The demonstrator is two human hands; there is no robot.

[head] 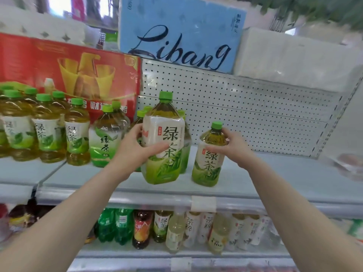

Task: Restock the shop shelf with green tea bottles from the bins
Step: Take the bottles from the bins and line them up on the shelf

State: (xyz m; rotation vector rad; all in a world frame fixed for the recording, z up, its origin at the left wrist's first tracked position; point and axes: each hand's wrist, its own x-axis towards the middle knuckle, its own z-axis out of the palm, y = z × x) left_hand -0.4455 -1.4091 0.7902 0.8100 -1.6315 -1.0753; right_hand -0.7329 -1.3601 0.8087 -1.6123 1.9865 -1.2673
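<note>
Your left hand (135, 146) is wrapped around the label of the big green tea bottle (165, 138), thumb across the front and fingers curled around its left side. That bottle leans slightly, with its base at the near part of the shelf (275, 177); whether the base touches the shelf is not clear. Your right hand (233, 146) grips the smaller green tea bottle (210, 160) around its shoulder, just under the green cap, and this bottle stands upright on the shelf just to the right of the big one, the two close but apart. Right behind the big bottle are a few more green-capped bottles (141, 114), mostly hidden. Farther left a crowd of green tea bottles (45, 130) fills the shelf, in front of a red carton (78, 71). The right part of the shelf has the white pegboard back panel (245, 107) behind it. On top sit a blue pack (182, 36) with "Libang" written on it and a white pack (294, 59) beside it. Below, the lower shelf holds mixed drinks (176, 230), green, dark and pale bottles standing side by side.
</note>
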